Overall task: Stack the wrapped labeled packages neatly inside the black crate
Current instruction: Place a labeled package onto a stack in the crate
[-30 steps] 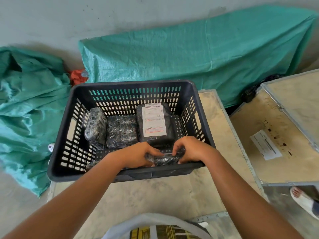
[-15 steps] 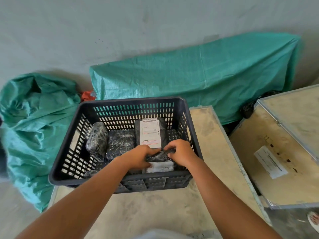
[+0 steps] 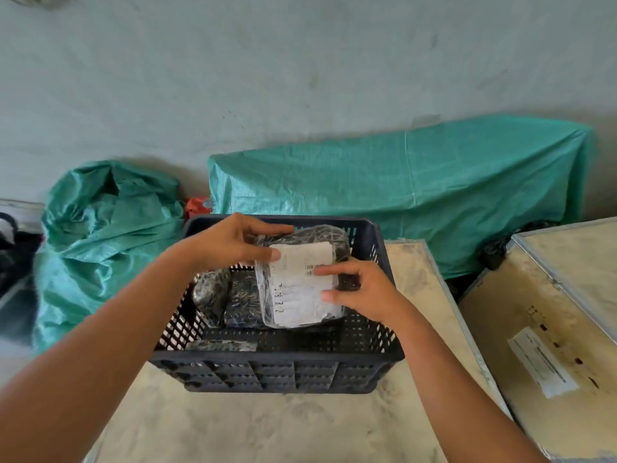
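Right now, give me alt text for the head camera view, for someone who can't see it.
Two bare hands, left hand and right hand, hold a wrapped labeled package above a black crate that holds other wrapped packages. The crate sits on a pale wooden surface, with green tarps behind against the wall.

black crate (image 3: 277,372) | white label (image 3: 302,285) | teal tarp (image 3: 400,192)
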`<state>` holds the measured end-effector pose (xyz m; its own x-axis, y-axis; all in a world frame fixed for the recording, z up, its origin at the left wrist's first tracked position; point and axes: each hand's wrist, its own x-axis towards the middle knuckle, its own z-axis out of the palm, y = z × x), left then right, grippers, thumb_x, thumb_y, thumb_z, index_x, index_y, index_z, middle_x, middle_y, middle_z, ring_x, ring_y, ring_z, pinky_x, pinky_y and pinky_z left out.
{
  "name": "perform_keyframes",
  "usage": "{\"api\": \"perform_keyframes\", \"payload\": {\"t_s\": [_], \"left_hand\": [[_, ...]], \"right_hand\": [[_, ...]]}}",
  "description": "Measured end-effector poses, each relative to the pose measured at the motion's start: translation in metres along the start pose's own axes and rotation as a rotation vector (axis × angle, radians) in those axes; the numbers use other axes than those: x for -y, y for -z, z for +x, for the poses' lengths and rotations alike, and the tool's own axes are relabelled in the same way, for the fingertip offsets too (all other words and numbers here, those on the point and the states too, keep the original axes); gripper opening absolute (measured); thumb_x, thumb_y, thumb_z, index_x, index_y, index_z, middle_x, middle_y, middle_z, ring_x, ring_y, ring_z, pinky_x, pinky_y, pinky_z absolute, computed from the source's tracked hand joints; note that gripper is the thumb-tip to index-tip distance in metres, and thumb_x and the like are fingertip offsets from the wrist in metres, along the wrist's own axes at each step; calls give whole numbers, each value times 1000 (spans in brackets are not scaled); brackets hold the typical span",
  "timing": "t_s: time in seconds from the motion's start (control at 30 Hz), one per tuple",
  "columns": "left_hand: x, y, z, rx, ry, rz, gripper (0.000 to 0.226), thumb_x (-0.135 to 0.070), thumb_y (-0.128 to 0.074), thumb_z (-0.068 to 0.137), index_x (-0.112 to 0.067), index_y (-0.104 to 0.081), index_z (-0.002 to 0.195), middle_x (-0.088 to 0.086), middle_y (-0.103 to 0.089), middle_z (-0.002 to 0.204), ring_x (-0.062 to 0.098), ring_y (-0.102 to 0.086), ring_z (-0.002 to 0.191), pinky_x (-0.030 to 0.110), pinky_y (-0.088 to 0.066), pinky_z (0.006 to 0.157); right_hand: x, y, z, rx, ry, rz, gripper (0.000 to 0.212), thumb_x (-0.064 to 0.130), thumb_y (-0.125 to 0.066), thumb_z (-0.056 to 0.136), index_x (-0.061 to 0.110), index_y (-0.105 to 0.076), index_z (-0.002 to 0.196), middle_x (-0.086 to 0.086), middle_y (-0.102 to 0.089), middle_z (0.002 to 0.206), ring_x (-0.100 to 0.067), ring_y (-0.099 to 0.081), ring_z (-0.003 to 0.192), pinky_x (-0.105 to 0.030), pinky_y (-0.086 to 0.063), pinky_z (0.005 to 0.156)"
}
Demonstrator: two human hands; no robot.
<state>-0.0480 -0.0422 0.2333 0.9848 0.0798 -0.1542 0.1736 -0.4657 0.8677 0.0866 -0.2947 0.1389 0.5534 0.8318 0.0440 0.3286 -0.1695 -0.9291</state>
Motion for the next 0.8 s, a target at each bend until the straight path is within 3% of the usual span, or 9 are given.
{"api": "perform_keyframes", "payload": {"t_s": [0.07, 0.17, 0.23, 0.3, 0.37, 0.57, 0.67, 0.73, 0.8], "left_hand": [[-4, 9, -1, -22, -4, -70, 48, -23, -79, 84, -38, -69, 128, -10, -76, 116, 16, -72, 105, 31, -59, 90], [5, 8, 1, -162, -145, 10, 44, -26, -76, 87, -40, -68, 128, -5, -67, 133, 15, -61, 125, 37, -50, 105], [17, 3, 4, -230, -180, 127, 61, -34, -77, 86, -49, -53, 141, 0, -43, 156, 12, -34, 146, 43, -33, 117], [31, -4, 6, -161, -145, 143, 82, -48, -77, 81, -61, -30, 148, -3, -19, 167, 7, -6, 154, 45, -27, 120], [44, -12, 9, -56, -133, 125, 93, -56, -75, 78, -63, -17, 150, -13, -10, 167, 5, 2, 153, 45, -22, 121], [71, -25, 42, -13, 1, 57, 97, -31, -80, 84, -50, -17, 156, -4, -19, 167, 17, -20, 152, 50, -19, 123], [87, -30, 65, 21, 61, 41, 99, -21, -80, 85, -38, -17, 160, -4, -26, 164, 13, -31, 144, 28, -24, 114], [99, -35, 79, 35, 118, 38, 99, -18, -80, 85, -32, -18, 161, -4, -29, 163, 10, -35, 138, 24, -30, 106], [113, -41, 92, 46, 181, 18, 98, -16, -79, 86, -29, -18, 161, -3, -29, 162, 8, -36, 132, 21, -34, 101]], "right_hand": [[11, 1, 4, -33, 0, -1, 42, 23, -88, 80, 53, -76, 108, 19, -70, 125, 5, -60, 121, -37, -45, 113], [25, 6, 8, -51, 12, 17, 42, 44, -86, 75, 51, -75, 115, 29, -68, 127, 6, -58, 125, -37, -46, 112], [29, 9, 10, -74, 6, 42, 52, 53, -83, 71, 50, -72, 121, 29, -65, 132, 4, -55, 130, -41, -44, 114], [28, 10, 13, -109, -18, 82, 58, 52, -84, 70, 48, -70, 126, 27, -63, 135, 1, -53, 133, -45, -41, 116], [23, 11, 18, -144, -53, 138, 62, 48, -85, 69, 48, -68, 129, 26, -62, 138, 0, -51, 135, -46, -39, 117], [-5, 8, 43, -187, -207, 322, 66, 26, -85, 71, 44, -67, 132, 14, -65, 138, -4, -58, 130, -39, -48, 110], [-29, 3, 62, -189, -244, 276, 62, 22, -83, 79, 42, -65, 134, 16, -63, 139, -6, -56, 132, -30, -50, 106], [-49, 0, 73, -174, -282, 233, 62, 16, -83, 84, 45, -63, 135, 17, -56, 143, -7, -50, 135, -24, -52, 101], [-69, -3, 82, -143, -338, 217, 66, 14, -84, 84, 46, -60, 137, 12, -50, 151, -12, -47, 138, -35, -55, 102]]}}
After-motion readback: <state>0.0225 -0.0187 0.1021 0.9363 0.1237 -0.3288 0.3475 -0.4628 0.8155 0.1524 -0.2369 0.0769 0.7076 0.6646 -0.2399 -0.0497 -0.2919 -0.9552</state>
